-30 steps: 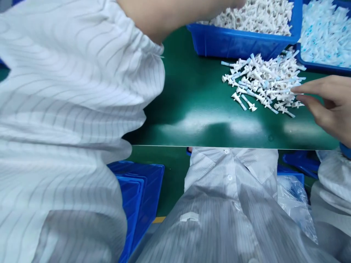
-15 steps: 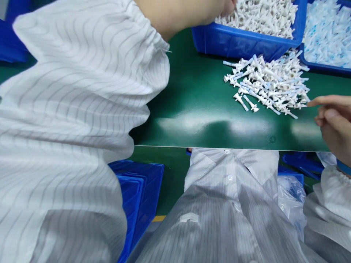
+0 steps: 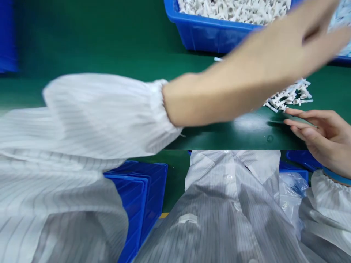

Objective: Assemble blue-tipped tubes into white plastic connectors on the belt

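My left hand [image 3: 315, 40], smeared by motion, reaches across the table toward the upper right; its fingers run out of clear view, so I cannot see whether it holds anything. Its forearm covers most of a pile of small white plastic fittings with pale blue tube ends [image 3: 292, 95]. My right hand [image 3: 326, 137] is at the pile's near right edge, fingers stretched and apart, one fingertip at or very near a fitting. Behind the pile stands a blue bin [image 3: 208, 34] filled with loose white plastic parts [image 3: 233, 10].
Part of another bin's contents, clear and light blue pieces [image 3: 346, 47], shows at the upper right. The green table [image 3: 90, 40] ends at a straight front edge. Below it are blue crates [image 3: 148, 197] on the left and a clear plastic bag [image 3: 290, 193] on the right.
My left hand has left the bin of white parts and swung right over the pile. My right hand has shifted slightly left and its fingers have spread.
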The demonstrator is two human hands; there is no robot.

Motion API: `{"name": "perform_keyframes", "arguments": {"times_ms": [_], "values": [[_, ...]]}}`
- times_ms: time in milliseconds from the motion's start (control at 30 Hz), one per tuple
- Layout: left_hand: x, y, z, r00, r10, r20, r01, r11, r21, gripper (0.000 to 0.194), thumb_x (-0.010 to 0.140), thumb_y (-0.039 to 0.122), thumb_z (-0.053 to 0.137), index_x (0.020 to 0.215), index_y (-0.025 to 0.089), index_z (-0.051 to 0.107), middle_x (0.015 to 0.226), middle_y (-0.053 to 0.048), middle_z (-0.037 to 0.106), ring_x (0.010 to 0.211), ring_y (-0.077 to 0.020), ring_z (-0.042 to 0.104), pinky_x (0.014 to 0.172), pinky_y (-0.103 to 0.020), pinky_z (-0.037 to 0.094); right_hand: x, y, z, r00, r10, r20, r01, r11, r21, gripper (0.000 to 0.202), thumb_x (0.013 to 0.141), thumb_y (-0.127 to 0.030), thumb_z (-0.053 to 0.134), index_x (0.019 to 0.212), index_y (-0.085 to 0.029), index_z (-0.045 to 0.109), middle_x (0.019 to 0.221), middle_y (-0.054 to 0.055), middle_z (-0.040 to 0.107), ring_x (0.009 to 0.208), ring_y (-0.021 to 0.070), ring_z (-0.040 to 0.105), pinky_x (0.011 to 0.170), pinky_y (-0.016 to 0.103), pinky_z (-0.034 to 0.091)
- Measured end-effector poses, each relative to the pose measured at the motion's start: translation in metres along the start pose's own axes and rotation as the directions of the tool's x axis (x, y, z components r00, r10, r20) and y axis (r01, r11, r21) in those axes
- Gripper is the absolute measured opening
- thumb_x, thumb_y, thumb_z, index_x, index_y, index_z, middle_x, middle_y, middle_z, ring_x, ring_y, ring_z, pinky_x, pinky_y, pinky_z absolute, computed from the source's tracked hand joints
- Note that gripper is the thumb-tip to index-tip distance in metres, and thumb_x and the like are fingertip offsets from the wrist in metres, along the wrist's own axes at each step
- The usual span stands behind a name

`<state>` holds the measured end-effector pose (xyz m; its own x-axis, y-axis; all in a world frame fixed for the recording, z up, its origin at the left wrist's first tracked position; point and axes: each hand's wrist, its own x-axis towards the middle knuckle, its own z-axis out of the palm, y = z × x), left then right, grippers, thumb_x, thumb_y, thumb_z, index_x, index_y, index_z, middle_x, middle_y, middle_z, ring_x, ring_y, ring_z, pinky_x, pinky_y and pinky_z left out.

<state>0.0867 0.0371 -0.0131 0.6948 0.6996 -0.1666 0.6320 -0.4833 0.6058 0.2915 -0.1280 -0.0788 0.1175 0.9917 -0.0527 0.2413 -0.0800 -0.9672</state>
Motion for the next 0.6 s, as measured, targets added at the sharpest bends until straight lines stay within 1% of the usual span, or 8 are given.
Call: {"name": "perform_keyframes", "arguments": {"times_ms": [33,67,100,133,233,333,500,600], "values": [[-0.005,0.004,0.011,0.996,0.087,-0.007,-0.087,0.994,-0.07,0.054,0.094,0.028,0.015,0.114,0.018,0.064,0.122,0.002,0.059,0.116,-0.0151,0.061,0.071,-0.016,0.037,-0.001,0.0,0.0,1.0,-0.009,-0.006,0.009,1.0,0.008,0.025,0.09,-0.02,0.075,0.112,-0.032,0.073,0.125,0.002,0.072,0.11,0.0187,0.071,0.095,0.025,0.062],[-0.009,0.004,0.022,0.986,0.166,0.03,-0.159,0.972,-0.173,0.032,0.098,0.026,0.033,0.107,0.018,0.062,0.107,0.001,0.065,0.098,-0.0096,0.065,0.065,-0.011,0.041,-0.001,0.001,0.001,1.0,-0.023,-0.013,0.023,1.0,0.018,0.025,0.09,-0.019,0.075,0.111,-0.033,0.074,0.12,0.001,0.074,0.109,0.0187,0.071,0.095,0.025,0.062],[-0.013,0.001,0.033,0.961,0.262,0.088,-0.234,0.941,-0.243,0.024,0.101,0.026,0.038,0.102,0.017,0.06,0.098,-0.001,0.066,0.087,-0.0074,0.065,0.062,-0.011,0.043,-0.002,0.001,0.001,0.999,-0.037,-0.02,0.037,0.999,0.032,0.024,0.09,-0.019,0.076,0.109,-0.033,0.074,0.116,0.0,0.075,0.107,0.0188,0.072,0.095,0.026,0.063],[-0.016,-0.005,0.044,0.925,0.351,0.144,-0.304,0.913,-0.27,0.026,0.103,0.028,0.037,0.098,0.015,0.059,0.093,-0.002,0.065,0.081,-0.0077,0.064,0.059,-0.014,0.044,-0.002,0.001,0.001,0.999,-0.046,-0.026,0.047,0.998,0.046,0.024,0.089,-0.018,0.076,0.109,-0.033,0.075,0.113,-0.001,0.076,0.106,0.0194,0.073,0.094,0.027,0.063],[-0.015,-0.028,0.067,0.831,0.538,0.138,-0.495,0.83,-0.256,0.012,0.098,0.016,0.051,0.104,0.016,0.061,0.105,-0.005,0.066,0.089,-0.0106,0.063,0.071,-0.02,0.047,-0.002,0.0,0.003,0.999,-0.035,-0.033,0.038,0.997,0.074,0.022,0.09,-0.018,0.075,0.108,-0.03,0.074,0.116,0.002,0.075,0.109,0.0237,0.071,0.093,0.033,0.066],[-0.01,-0.041,0.077,0.803,0.588,0.101,-0.568,0.805,-0.173,0.019,0.091,0.01,0.063,0.109,0.014,0.064,0.104,-0.006,0.068,0.091,-0.0109,0.061,0.076,-0.02,0.044,-0.003,0.0,0.004,0.999,-0.017,-0.032,0.019,0.998,0.053,0.021,0.091,-0.019,0.074,0.109,-0.029,0.074,0.12,0.003,0.073,0.11,0.0251,0.071,0.089,0.032,0.067],[-0.008,-0.041,0.076,0.818,0.567,0.091,-0.554,0.821,-0.139,0.025,0.09,0.016,0.069,0.115,0.012,0.066,0.098,-0.005,0.07,0.086,-0.0112,0.062,0.073,-0.021,0.041,-0.002,-0.001,0.009,0.99,-0.034,-0.14,0.029,0.999,-0.036,0.015,0.089,-0.02,0.077,0.103,-0.027,0.075,0.109,0.002,0.076,0.102,0.0215,0.074,0.089,0.027,0.066],[-0.01,-0.041,0.076,0.805,0.588,0.075,-0.574,0.805,-0.152,0.032,0.091,0.016,0.069,0.122,0.01,0.064,0.104,-0.007,0.07,0.093,-0.0122,0.062,0.079,-0.021,0.043,0.0,-0.002,0.009,0.988,-0.034,-0.15,0.031,0.999,-0.019,0.016,0.088,-0.021,0.078,0.102,-0.026,0.074,0.106,0.002,0.077,0.106,0.0207,0.073,0.097,0.028,0.063]]}}
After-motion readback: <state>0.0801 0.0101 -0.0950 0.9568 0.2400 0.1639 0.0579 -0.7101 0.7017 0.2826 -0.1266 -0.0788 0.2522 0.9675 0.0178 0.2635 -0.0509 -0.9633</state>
